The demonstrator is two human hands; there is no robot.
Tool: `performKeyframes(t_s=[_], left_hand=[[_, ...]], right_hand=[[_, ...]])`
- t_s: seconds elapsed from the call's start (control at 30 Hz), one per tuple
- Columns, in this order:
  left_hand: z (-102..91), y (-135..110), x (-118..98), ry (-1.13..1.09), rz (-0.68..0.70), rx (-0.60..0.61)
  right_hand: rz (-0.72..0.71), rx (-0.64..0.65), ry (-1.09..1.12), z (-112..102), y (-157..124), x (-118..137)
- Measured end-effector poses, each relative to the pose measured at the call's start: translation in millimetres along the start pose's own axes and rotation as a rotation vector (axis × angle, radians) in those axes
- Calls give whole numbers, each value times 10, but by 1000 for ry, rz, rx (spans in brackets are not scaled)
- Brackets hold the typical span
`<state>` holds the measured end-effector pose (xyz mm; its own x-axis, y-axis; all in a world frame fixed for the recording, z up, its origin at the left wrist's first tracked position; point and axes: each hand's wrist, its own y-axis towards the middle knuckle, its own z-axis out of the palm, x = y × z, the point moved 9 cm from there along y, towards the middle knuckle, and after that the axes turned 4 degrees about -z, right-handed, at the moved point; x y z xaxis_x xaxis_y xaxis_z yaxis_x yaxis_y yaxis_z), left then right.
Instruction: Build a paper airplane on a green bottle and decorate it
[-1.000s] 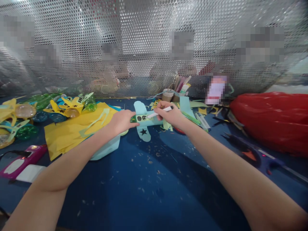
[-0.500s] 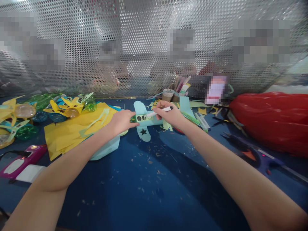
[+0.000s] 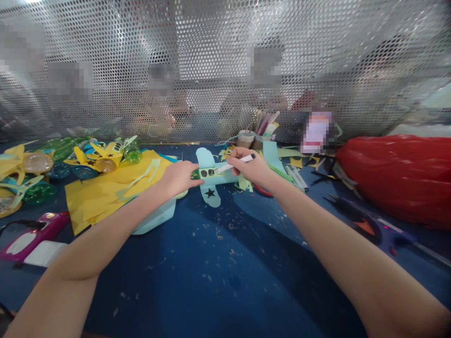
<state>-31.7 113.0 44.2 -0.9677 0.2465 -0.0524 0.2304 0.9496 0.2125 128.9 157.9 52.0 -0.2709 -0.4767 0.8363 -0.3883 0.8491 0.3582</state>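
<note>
At the middle of the table lies a toy plane (image 3: pixel 210 193) with light blue paper wings, a black star on the near wing and dark round marks along its pale green strip. My left hand (image 3: pixel 181 174) pinches its green end, which looks like part of a plastic bottle. In my right hand (image 3: pixel 248 164) is a white marker (image 3: pixel 239 162) with a dark end pointing up and right. Its tip rests at or just over the strip, beside the round marks. My right fingers partly cover the plane's right side.
Yellow paper sheets (image 3: pixel 95 202) and finished bottle crafts (image 3: pixel 102 155) lie to the left, with a magenta device (image 3: pixel 31 237) nearer. A red plastic bag (image 3: pixel 398 178) and a blue glue gun (image 3: pixel 382 230) sit right. Behind stand a cup of sticks (image 3: pixel 245 139) and a perforated silver screen (image 3: pixel 207 61).
The marker and my right hand have shifted slightly to the right along the strip. A round mark near the tip looks darker. My left hand and the plane stay in place.
</note>
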Motion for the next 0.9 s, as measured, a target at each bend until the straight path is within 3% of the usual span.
performKeyframes(t_s=[0.9], left_hand=[[18,9,-1,-3,-5,22]], right_hand=[[9,-5,-6,-14,-18,42]])
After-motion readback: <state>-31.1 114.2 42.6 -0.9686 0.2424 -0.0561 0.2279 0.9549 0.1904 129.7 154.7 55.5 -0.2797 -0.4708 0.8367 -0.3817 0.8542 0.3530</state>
